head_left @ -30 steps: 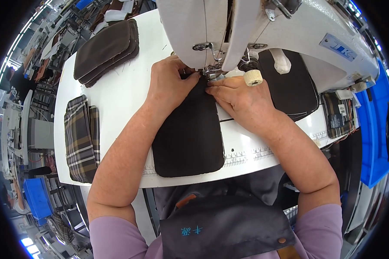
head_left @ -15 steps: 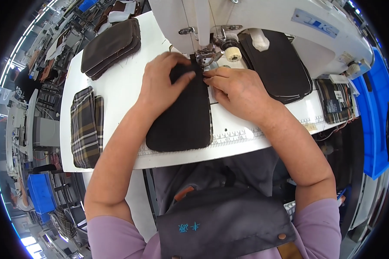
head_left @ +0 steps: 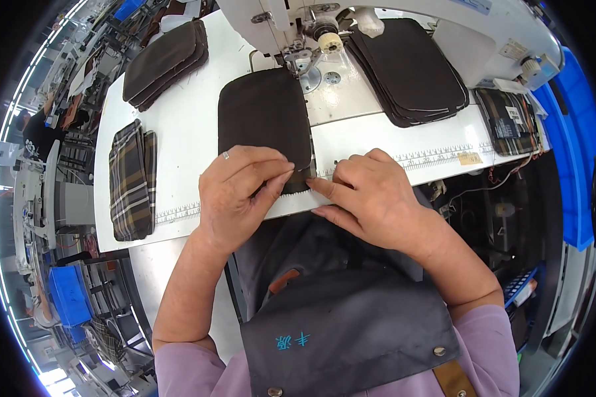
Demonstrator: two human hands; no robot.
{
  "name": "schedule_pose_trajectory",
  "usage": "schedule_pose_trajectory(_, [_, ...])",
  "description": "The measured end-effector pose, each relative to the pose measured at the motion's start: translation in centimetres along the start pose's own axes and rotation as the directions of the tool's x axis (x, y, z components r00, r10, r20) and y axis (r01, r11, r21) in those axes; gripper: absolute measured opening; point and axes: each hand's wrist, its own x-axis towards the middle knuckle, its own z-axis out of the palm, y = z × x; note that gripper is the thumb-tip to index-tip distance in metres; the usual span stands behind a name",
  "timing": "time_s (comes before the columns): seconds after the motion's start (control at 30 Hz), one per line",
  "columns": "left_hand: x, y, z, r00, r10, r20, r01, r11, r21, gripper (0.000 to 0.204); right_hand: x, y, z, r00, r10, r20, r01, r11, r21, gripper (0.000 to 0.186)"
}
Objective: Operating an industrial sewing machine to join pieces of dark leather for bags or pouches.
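A dark brown fabric panel [head_left: 261, 109] with rounded corners lies under the sewing machine's presser foot [head_left: 300, 65], its long side pointing at me. A plaid layer shows along its right edge. My left hand [head_left: 242, 188] is closed at the panel's near end, thumb and forefinger pinching the fabric. Beside it, my right hand [head_left: 374, 198] touches the panel's near right edge with an outstretched forefinger. The right thumb stands apart below, and the other fingers are bent. The panel's near left corner is hidden behind my left hand.
Stacked dark panels lie at back left [head_left: 165, 63] and right of the needle [head_left: 410, 69]. Plaid pieces [head_left: 132, 182] rest at left, another plaid bundle [head_left: 508, 122] at right. A ruler strip [head_left: 437, 157] follows the table's front edge. Blue bins [head_left: 573, 145] stand at far right.
Both hands have moved from beside the needle to the panel's near end. The panel now lies flat with its far end at the presser foot. The whole view has shifted slightly.
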Motion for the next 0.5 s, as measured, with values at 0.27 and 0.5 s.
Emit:
schedule_pose_trajectory(0.27, [-0.9,0.2,1.5,0.979,0.156,0.135,-0.172,0.978,0.117,0.021,-0.9,0.2,1.0,0.997,-0.056,-0.049,0.053,0.996,-0.068,0.031])
schedule_pose_trajectory(0.5, [-1.3,0.1,1.8,0.983,0.139,0.118,-0.148,0.986,0.074,0.02,-0.8,0.3,1.4,0.991,-0.067,-0.112,0.062,0.997,-0.049,0.024])
